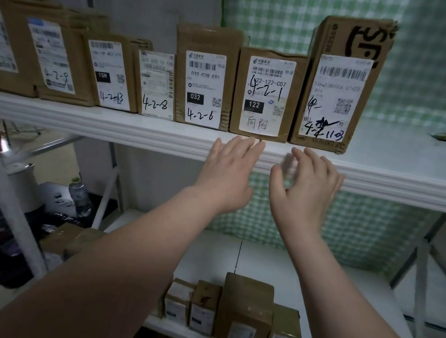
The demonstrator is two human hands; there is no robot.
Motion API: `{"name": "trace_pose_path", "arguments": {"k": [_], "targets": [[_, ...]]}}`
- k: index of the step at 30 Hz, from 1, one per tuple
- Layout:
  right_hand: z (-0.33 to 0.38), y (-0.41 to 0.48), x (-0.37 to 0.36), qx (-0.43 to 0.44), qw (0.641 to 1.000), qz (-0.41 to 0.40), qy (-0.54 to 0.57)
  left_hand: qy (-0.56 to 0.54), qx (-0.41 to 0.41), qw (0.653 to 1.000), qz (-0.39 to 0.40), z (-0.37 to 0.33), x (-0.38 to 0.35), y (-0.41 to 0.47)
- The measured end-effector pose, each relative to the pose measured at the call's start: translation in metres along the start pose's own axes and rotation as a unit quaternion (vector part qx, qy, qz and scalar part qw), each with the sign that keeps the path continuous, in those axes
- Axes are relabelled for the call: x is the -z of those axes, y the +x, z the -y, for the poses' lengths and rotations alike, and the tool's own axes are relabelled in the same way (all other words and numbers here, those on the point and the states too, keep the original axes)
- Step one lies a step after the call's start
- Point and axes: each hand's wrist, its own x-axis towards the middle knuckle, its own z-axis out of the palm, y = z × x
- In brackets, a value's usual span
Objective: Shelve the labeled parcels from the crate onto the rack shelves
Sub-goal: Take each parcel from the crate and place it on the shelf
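A row of several labeled cardboard parcels stands upright on the white upper shelf (111, 124). At its right end is a tall parcel (342, 82) with a scribbled handwritten code, and beside it a shorter parcel marked 4-2-1 (267, 96). My left hand (229, 172) is open, fingers stretched toward the shelf edge just below the 4-2-1 parcel. My right hand (307, 185) is open with fingers spread and slightly curled, just below the tall parcel, holding nothing. Several small parcels (243, 312) stand on the lower shelf (339, 302). The crate is out of view.
Bare shelf surface (397, 158) extends to the right of the tall parcel, with a small dark object (443, 136) at its far end. A green checked cloth (430, 66) hangs behind the rack. Left of the rack lie boxes, a metal pot (24, 185) and a plastic bottle (78, 198).
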Motion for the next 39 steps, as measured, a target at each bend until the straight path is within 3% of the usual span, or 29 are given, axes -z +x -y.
{"name": "trace_pose_path", "arguments": {"k": [4,8,15,20,25,27,29,32,39], "targets": [[0.027,-0.044,-0.002,0.008,0.998,-0.001,0.069,-0.094,0.035,0.995,-0.021,0.015,0.013,-0.046],[0.068,-0.102,-0.011,0.003,0.991,0.092,0.101,-0.155,0.119,0.981,0.000,0.058,0.016,-0.127],[0.181,-0.254,-0.055,-0.047,0.949,0.287,0.121,-0.144,0.292,0.943,0.068,0.179,0.047,-0.349],[0.286,-0.376,-0.084,-0.004,0.853,0.508,0.116,-0.116,0.471,0.874,0.019,0.246,0.085,-0.509],[0.359,-0.475,-0.105,0.065,0.669,0.737,0.075,-0.131,0.599,0.790,0.005,0.286,0.112,-0.646],[0.380,-0.507,-0.109,0.100,0.592,0.798,0.057,-0.146,0.653,0.743,-0.032,0.294,0.114,-0.693],[0.397,-0.534,-0.115,0.129,0.541,0.831,0.033,-0.154,0.701,0.692,-0.072,0.299,0.116,-0.730],[0.414,-0.570,-0.128,0.129,0.496,0.858,0.013,-0.170,0.748,0.636,-0.083,0.305,0.114,-0.775],[0.452,-0.646,-0.188,0.137,0.481,0.866,-0.025,-0.166,0.799,0.574,-0.069,0.352,0.095,-0.842]]}}
